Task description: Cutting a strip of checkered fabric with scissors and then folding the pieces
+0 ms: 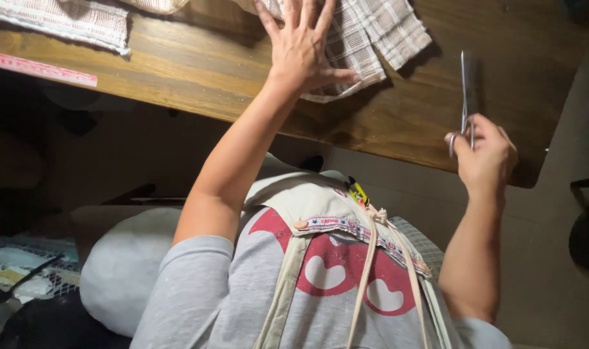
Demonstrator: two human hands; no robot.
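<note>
The left hand (302,45) lies flat with fingers spread, palm down on a folded checked cloth (365,39), pressing it onto the wooden counter (197,64). Nothing is gripped; the hand is released and pinning. The cloth sits near the counter's front edge, with one corner under the thumb close to that edge. Its upper part runs out of the top of the view, so its full extent cannot be told.

The right hand (485,155) is clenched around the handles of a pair of scissors (468,97), with the blades pointing away from the body. Whether the blades touch the wood cannot be told. This hand is right at the counter's front edge, well apart from the cloth, with bare wood between them.

A second piece of pale checked fabric (68,19) lies at the far left, cut off by the frame. A red measuring strip (39,68) lies along the left front edge. The space under the counter is dark and hard to make out. On the lower left, a white cushion (123,265) lies beside the person's grey sleeve.
</note>
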